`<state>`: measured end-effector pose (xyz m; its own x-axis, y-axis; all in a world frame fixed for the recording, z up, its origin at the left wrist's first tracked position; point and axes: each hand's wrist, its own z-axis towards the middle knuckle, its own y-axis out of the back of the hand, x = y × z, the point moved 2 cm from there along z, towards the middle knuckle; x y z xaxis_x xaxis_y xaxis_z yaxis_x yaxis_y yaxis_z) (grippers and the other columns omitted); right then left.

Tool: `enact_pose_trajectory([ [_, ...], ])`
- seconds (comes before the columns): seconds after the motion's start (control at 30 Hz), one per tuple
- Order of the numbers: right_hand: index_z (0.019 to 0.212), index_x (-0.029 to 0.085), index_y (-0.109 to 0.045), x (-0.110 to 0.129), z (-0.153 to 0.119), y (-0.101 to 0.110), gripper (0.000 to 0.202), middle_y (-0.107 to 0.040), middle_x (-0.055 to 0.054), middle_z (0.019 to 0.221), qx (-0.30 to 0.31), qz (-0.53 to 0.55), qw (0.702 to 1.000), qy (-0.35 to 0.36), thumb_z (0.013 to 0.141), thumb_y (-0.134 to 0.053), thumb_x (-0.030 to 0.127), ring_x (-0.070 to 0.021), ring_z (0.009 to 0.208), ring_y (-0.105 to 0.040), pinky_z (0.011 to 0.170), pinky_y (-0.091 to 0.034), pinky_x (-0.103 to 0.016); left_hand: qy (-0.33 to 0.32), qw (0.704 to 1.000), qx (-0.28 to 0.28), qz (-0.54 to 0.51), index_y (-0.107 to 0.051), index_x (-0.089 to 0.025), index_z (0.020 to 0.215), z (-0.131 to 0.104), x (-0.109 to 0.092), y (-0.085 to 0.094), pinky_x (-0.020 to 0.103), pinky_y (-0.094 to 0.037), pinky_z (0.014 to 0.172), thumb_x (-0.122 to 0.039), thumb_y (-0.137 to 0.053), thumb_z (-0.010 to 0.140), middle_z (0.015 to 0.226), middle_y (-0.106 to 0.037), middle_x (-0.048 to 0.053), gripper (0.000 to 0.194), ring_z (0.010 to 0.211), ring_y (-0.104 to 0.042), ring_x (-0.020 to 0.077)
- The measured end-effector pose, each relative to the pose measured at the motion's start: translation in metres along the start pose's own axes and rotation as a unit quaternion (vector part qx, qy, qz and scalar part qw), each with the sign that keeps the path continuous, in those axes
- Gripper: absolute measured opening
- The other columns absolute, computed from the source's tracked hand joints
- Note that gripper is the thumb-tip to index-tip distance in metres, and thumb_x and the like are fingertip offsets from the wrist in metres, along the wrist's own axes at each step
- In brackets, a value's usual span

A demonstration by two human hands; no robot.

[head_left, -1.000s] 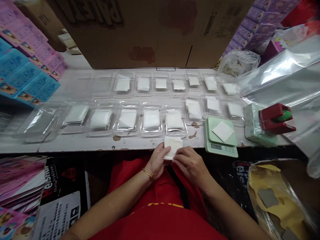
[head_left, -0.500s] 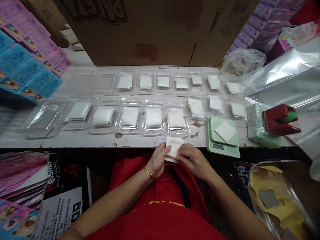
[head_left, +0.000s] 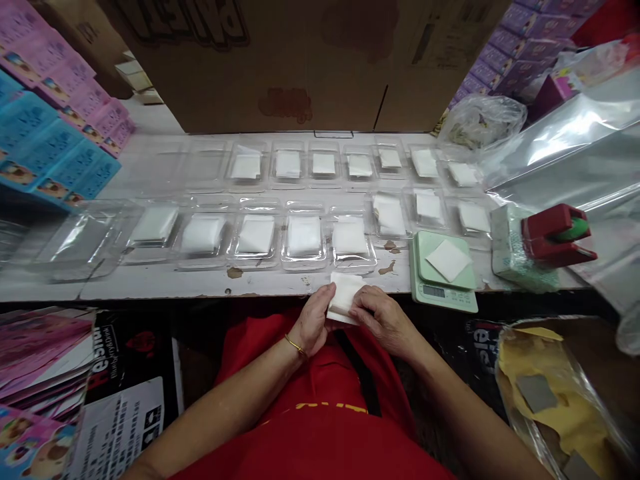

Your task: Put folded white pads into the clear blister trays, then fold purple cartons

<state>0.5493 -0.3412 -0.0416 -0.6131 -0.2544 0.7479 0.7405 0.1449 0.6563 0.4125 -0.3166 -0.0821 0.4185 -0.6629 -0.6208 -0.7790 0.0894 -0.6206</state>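
Just in front of the table edge, my left hand (head_left: 315, 320) holds a small stack of white square sheets (head_left: 345, 294) by its left side, thumb on top. My right hand (head_left: 383, 317) pinches the lower right edge of the same stack. Behind the hands, two rows of clear plastic trays (head_left: 306, 259) stand on the table, most with white squares in them. One white square (head_left: 449, 261) lies turned like a diamond on the green scale (head_left: 444, 295), right of my right hand.
A large cardboard box (head_left: 340, 73) stands behind the trays. The red tape dispenser (head_left: 545, 233) is right of the scale. Pink and blue boxes (head_left: 45, 140) are stacked at the left. A clear tray (head_left: 83, 240) without sheets sits front left; an open bag (head_left: 550, 373) is below right.
Both hands keep hold of the stack; the left thumb has shifted slightly towards its upper left edge. The whole view has moved a little.
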Motion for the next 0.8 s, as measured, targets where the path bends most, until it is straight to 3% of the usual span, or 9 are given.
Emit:
enact_pose_trajectory([
  [0.13, 0.069, 0.017, -0.049, -0.004, 0.001, 0.003, 0.016, -0.05, 0.0, 0.071, -0.008, 0.077, 0.996, -0.036, 0.084, -0.046, 0.019, -0.0112, 0.069, -0.047, 0.064, -0.039, -0.024, 0.028, 0.999, 0.015, -0.002, -0.06, -0.016, 0.099, 0.0, -0.002, -0.002, 0.031, -0.049, 0.063, -0.059, -0.043, 0.075, 0.086, -0.066, 0.009, 0.052, 0.075, -0.061, 0.0204],
  [0.27, 0.074, 0.017, -0.051, -0.009, 0.002, 0.011, 0.014, -0.049, 0.001, 0.071, -0.034, 0.192, 0.976, -0.098, 0.084, -0.046, 0.025, -0.0099, 0.066, -0.046, 0.061, -0.038, -0.022, 0.02, 0.999, 0.011, 0.024, -0.057, -0.018, 0.102, 0.001, -0.003, -0.001, 0.031, -0.051, 0.062, -0.05, -0.05, 0.076, 0.091, -0.065, 0.009, 0.042, 0.076, -0.061, 0.0191],
  [0.37, 0.075, 0.017, -0.052, -0.025, 0.002, 0.028, 0.018, -0.05, 0.002, 0.068, -0.105, 0.268, 0.946, -0.146, 0.083, -0.048, 0.033, -0.0095, 0.063, -0.046, 0.058, -0.038, -0.021, 0.024, 0.998, 0.016, 0.058, -0.054, -0.019, 0.106, 0.002, -0.003, -0.001, 0.031, -0.052, 0.061, -0.035, -0.06, 0.074, 0.094, -0.064, 0.008, 0.036, 0.074, -0.06, 0.0171],
  [0.47, 0.074, 0.017, -0.052, -0.054, -0.006, 0.069, 0.022, -0.05, 0.003, 0.064, -0.214, 0.267, 0.922, -0.181, 0.079, -0.052, 0.038, -0.0089, 0.057, -0.045, 0.053, -0.037, -0.021, 0.032, 0.997, 0.016, 0.074, -0.052, -0.019, 0.107, 0.005, -0.003, 0.0, 0.031, -0.052, 0.062, -0.032, -0.059, 0.076, 0.096, -0.063, 0.008, 0.035, 0.075, -0.061, 0.0168],
  [0.57, 0.074, 0.017, -0.053, -0.081, -0.022, 0.129, 0.024, -0.05, 0.003, 0.06, -0.329, 0.146, 0.915, -0.184, 0.078, -0.052, 0.041, -0.0095, 0.053, -0.045, 0.051, -0.036, -0.022, 0.036, 0.996, 0.005, 0.083, -0.052, -0.019, 0.108, 0.008, -0.002, 0.001, 0.031, -0.053, 0.062, -0.032, -0.059, 0.075, 0.097, -0.063, 0.008, 0.036, 0.075, -0.061, 0.017],
  [0.67, 0.081, 0.017, -0.056, -0.095, -0.036, 0.174, 0.024, -0.056, -0.001, 0.068, -0.384, -0.099, 0.903, -0.162, 0.082, -0.048, 0.039, -0.0131, 0.06, -0.051, 0.056, -0.039, -0.025, 0.036, 0.995, 0.001, 0.091, -0.053, -0.018, 0.107, 0.009, -0.002, 0.0, 0.029, -0.053, 0.06, -0.032, -0.061, 0.074, 0.098, -0.063, 0.009, 0.037, 0.075, -0.062, 0.0175],
  [0.73, 0.085, 0.017, -0.057, -0.101, -0.039, 0.179, 0.022, -0.061, -0.006, 0.078, -0.347, -0.256, 0.893, -0.132, 0.085, -0.044, 0.035, -0.0165, 0.07, -0.055, 0.063, -0.041, -0.027, 0.037, 0.995, 0.0, 0.097, -0.054, -0.018, 0.106, 0.009, -0.001, 0.0, 0.028, -0.053, 0.06, -0.032, -0.061, 0.074, 0.097, -0.064, 0.008, 0.035, 0.076, -0.061, 0.017],
  [0.8, 0.085, 0.018, -0.058, -0.108, -0.039, 0.167, 0.02, -0.063, -0.008, 0.085, -0.263, -0.349, 0.894, -0.094, 0.086, -0.043, 0.031, -0.0186, 0.078, -0.057, 0.068, -0.042, -0.028, 0.04, 0.994, 0.0, 0.102, -0.054, -0.019, 0.104, 0.008, -0.001, -0.001, 0.028, -0.052, 0.061, -0.032, -0.06, 0.075, 0.095, -0.064, 0.007, 0.032, 0.075, -0.061, 0.0159],
])
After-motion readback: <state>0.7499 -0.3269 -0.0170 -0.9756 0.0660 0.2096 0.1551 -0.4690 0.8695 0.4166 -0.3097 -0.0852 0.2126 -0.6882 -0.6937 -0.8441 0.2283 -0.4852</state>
